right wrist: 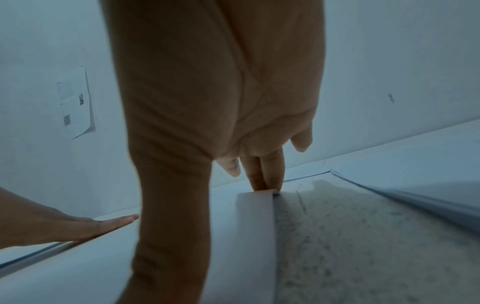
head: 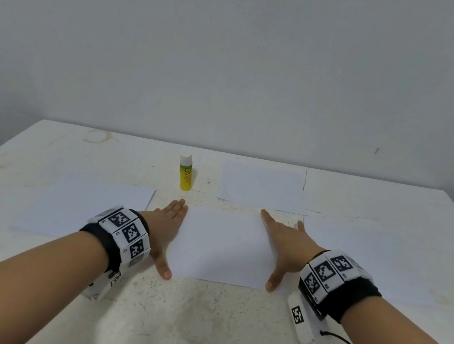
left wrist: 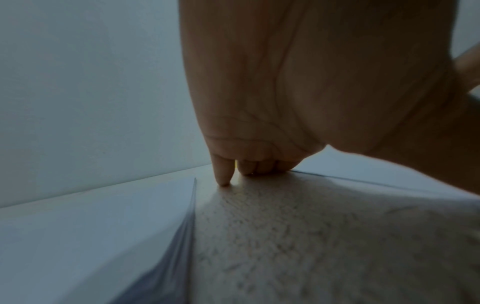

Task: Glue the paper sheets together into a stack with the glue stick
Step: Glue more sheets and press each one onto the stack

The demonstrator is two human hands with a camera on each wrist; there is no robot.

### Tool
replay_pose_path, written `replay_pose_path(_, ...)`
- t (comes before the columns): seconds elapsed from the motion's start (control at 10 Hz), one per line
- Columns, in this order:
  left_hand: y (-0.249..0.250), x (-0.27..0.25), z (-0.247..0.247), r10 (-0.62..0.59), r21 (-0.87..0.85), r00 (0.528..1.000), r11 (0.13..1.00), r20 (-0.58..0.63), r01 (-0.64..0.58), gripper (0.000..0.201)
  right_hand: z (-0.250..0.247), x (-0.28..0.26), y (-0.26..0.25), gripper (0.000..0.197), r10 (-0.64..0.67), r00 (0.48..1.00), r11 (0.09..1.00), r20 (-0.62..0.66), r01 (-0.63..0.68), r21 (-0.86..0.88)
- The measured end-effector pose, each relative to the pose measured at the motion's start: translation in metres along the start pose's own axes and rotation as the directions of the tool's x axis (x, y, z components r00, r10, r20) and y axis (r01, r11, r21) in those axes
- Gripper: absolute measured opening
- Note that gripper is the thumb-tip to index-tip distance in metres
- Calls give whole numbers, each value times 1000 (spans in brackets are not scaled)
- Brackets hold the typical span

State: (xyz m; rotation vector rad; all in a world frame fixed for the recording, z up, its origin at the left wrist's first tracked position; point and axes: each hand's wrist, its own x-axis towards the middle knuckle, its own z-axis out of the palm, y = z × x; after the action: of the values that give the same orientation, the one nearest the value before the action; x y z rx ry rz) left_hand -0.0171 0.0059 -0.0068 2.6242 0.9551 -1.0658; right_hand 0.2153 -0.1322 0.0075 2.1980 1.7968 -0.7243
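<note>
- Hands flank the centre sheet (head: 223, 245) on the worktop (head: 197, 315): left hand (head: 165, 227) lies flat along its left edge, fingers (head: 180, 207) straight and together, thumb stretched toward the near corner.
- Right hand (head: 282, 246) lies flat along the right edge, fingers (right wrist: 262, 174) straight, tips at the far right corner, little finger apart.
- Glue stick (head: 186, 173) stands upright, capped, just beyond the left hand.
- Other paper: left sheet (head: 80, 208), far sheet (head: 262, 186), right sheet (head: 370, 254), each lying apart from the rest.

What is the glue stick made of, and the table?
Glue stick: probably smooth plastic; its white cap and yellow-green tube look slightly glossy. Table: unclear, maybe painted board or a coated cover; its cream surface looks matte, grainy and stained.
</note>
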Motion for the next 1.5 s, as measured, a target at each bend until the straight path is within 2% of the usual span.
replay_pose_path(0.1, -1, 0, 2, -2, -2, 1000, 1000, -12, 2, 150, -2, -4, -4, 149, -1, 1000, 1000, -18, 1, -27)
replay_pose_path(0.2, 0, 1, 1, 0, -7, 1000, 1000, -15, 0, 150, -4, -6, -2, 147, -8, 1000, 1000, -23, 9, 25)
replay_pose_path(0.3, -1, 1, 3, 0, 3, 1000, 1000, -18, 0, 151, -9, -10, 8, 143, -39, 999, 966, 31, 30, 256)
replay_pose_path(0.4, -1, 1, 4, 5, 2, 1000, 1000, -19, -5, 150, -9, -17, 20, 142, -76, 997, 783, -23, 73, 617)
replay_pose_path(0.5, -1, 1, 4, 10, -3, 1000, 1000, -26, -10, 151, -2, -22, 24, 127, 32, 988, 577, -148, 103, 810)
replay_pose_path(0.7, -2, 1, 5, 15, -6, 999, 1000, -29, -15, 151, 22, -26, 20, 56, 186, 940, 424, -287, 186, 886)
replay_pose_path(0.8, -1, 1, 4, 16, -7, 999, 1000, -29, -16, 150, 27, -23, 15, 30, 173, 960, 325, -219, 154, 933)
replay_pose_path(0.9, -2, 1, 4, 16, -17, 999, 1000, -30, -16, 150, 29, -20, 12, 24, 98, 983, 331, -155, 114, 937)
replay_pose_path(1.1, -3, 2, 6, 24, -40, 999, 999, -31, -25, 150, 33, -16, 11, 30, 143, 974, 427, -174, 97, 899)
replay_pose_path(1.4, -4, 5, 7, 9, -48, 1000, 999, -10, -10, 149, 11, -35, 32, 35, 153, 942, 495, -299, 189, 848)
replay_pose_path(1.5, -5, 11, 10, -11, -49, 1000, 999, -15, 10, 153, -11, -40, 47, 36, 194, 909, 510, -369, 228, 830)
